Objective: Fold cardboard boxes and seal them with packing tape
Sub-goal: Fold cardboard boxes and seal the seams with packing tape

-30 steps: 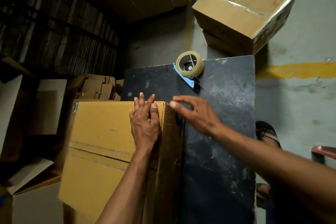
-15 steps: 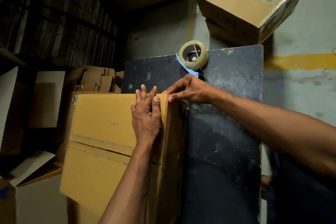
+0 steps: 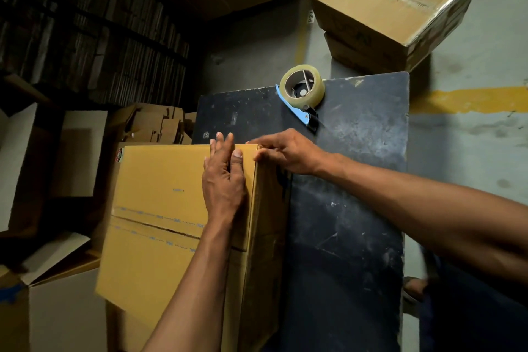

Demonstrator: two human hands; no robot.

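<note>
The yellow-brown corrugated cardboard box stands against the left edge of the scuffed black work table, its closed top flaps meeting at a seam that runs across the lid. The left hand lies flat on the lid near the box's far right corner, fingers straight and together, pressing and gripping nothing. The right hand reaches over that same corner with fingertips curled at the edge; whether it pinches a tape end or only the cardboard cannot be told. The clear packing tape roll in its blue-handled dispenser sits beyond the box, at the table's far edge, untouched. Judged light, stiff along its panels and weak at creases, the box is best steadied by flat pressure beside the seam. A taped brown carton rests beyond the table.
</note>
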